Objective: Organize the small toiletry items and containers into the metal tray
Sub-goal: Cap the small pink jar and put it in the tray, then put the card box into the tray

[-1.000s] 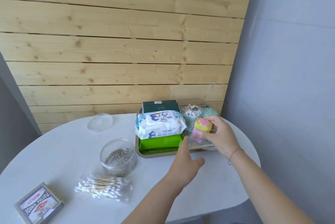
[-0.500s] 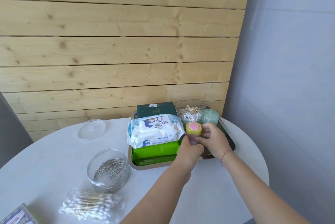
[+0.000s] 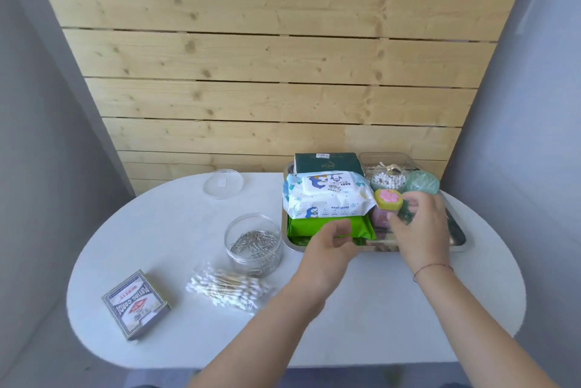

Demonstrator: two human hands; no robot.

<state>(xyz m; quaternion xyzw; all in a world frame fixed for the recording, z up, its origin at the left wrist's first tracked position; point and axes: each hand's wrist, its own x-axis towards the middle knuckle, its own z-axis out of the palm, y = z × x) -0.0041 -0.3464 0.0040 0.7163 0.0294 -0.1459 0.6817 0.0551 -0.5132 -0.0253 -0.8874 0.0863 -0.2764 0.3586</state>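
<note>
At the counter's far right corner sits the metal tray, already crowded: baby wipes pack over a green pouch, yellow-lidded jar perched on a pink container. Right hand hovers over the tray's near right part, fingers loosely apart, touching a blurred dark-green thing; grip unclear. Left hand open and empty at the tray's near rim. Paperclip jar, cotton swab bag, card box wait outside. Risk: the stacked jar toppling if nudged; little floor space remains
</note>
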